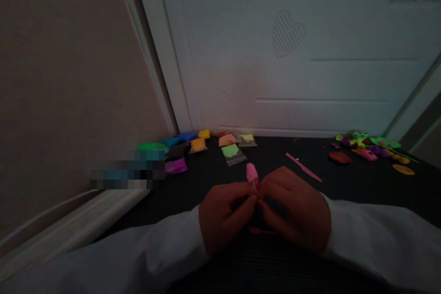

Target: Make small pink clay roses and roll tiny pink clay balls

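A small clear bag of pink clay [252, 173] is held between my two hands, its pink end pointing away from me. My left hand [227, 213] pinches the near end of the bag with thumb and forefinger. From the other side my right hand [296, 209] closes on the same end, its fingertips touching those of the left. The fingers partly hide the gripped plastic. Beneath the hands, part of a thin pink tool [260, 230] shows on the dark table [220, 266]. A pink plastic knife [303, 167] lies beyond my right hand.
Several bagged clay pieces, among them a green bag [230, 151], an orange bag [198, 145] and a purple bag [176, 166], lie at the back left. At the right are a reddish-brown flat piece [339, 158] and colourful clay shapes [368, 152]. A white door panel [292, 82] stands behind.
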`<state>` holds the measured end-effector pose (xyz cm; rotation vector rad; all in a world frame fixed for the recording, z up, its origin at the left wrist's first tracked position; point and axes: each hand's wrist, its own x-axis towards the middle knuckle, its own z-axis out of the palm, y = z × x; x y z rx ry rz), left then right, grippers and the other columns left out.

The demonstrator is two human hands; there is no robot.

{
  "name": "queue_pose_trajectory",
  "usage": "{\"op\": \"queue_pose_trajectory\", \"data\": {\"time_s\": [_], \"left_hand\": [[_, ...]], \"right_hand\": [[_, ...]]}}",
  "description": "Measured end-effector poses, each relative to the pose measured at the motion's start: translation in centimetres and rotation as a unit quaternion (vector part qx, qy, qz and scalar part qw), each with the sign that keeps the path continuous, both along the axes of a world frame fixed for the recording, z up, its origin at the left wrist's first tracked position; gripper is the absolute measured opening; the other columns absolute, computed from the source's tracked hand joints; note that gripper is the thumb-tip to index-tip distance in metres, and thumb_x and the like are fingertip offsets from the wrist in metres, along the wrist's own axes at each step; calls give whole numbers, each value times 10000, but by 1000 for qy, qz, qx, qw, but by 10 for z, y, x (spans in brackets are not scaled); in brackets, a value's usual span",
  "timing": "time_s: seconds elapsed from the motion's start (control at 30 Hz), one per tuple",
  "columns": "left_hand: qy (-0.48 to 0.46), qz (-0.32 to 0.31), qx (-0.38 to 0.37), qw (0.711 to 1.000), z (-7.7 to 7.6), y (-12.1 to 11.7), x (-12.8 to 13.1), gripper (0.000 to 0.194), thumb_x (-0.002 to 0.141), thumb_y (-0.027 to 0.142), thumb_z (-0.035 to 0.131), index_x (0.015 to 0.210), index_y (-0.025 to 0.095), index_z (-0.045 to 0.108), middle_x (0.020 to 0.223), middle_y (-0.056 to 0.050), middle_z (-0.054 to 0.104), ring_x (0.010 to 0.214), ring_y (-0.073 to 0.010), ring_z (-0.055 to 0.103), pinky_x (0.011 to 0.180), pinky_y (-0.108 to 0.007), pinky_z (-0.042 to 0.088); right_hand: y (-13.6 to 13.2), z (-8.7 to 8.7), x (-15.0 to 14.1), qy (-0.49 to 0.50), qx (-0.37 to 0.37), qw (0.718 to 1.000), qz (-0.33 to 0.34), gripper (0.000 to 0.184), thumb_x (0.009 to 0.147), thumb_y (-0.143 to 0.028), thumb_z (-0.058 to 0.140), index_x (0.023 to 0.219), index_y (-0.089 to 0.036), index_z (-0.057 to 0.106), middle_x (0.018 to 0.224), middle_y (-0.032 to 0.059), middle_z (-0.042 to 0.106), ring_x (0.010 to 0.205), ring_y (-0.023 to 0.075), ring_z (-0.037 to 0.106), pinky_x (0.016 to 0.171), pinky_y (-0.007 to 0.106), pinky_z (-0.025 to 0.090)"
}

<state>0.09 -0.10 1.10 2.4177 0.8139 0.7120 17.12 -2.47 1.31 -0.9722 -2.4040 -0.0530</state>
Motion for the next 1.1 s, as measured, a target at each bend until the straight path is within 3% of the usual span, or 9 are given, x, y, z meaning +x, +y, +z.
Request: {"op": "queue_pose_trajectory", "data": {"time_s": [0.17,0.37,0.57,0.67,0.77,0.87,1.1], "left_hand": [[2,-3,13,1000,-2,-1,0,222,802,216,328,729,160,531,674,12,533,628,-99,490,600,-219,383],[-10,30,30,999,-6,3,-3,202,778,219,364,638,152,492,627,10,501,586,-103,461,548,-225,358],[-46,15,59,997,-7,1,-5,196,765,204,378,602,153,475,601,9,475,563,-99,442,532,-232,350],[-84,20,96,992,-2,1,-7,116,746,207,421,760,144,518,765,-29,502,760,-145,470,700,-288,372],[-113,53,124,984,-1,3,-6,392,669,181,552,1049,152,461,1061,-78,445,1033,-203,376,900,-356,277],[-112,49,102,987,-5,6,-4,510,646,180,607,1124,194,429,1128,-54,460,1062,-184,395,924,-322,281],[-132,61,-27,989,-4,6,1,347,679,198,605,1017,202,529,985,-10,585,900,-160,518,823,-282,365]], "right_hand": [[-1,5,-3,-43,-7,999,-20,128,740,-165,449,810,-120,546,768,65,547,719,169,460,655,320,358],[3,12,4,-29,-23,995,-90,68,764,-169,452,712,-141,486,681,-5,483,642,127,453,595,290,363],[3,7,5,19,-66,995,-66,121,738,-139,492,629,-153,442,624,-38,481,572,93,459,526,240,371],[3,9,6,57,-77,995,-43,159,704,-84,497,603,-160,401,606,-47,472,547,84,449,502,223,365],[4,14,7,96,-76,992,-16,147,687,-30,473,653,-166,429,663,-31,520,603,84,476,559,224,389],[5,18,9,121,-76,990,18,170,717,-27,448,773,-172,516,738,-21,572,687,80,515,644,214,403],[12,22,16,128,-78,988,24,221,761,-67,452,911,-171,575,851,9,610,796,96,540,720,224,400]]}}
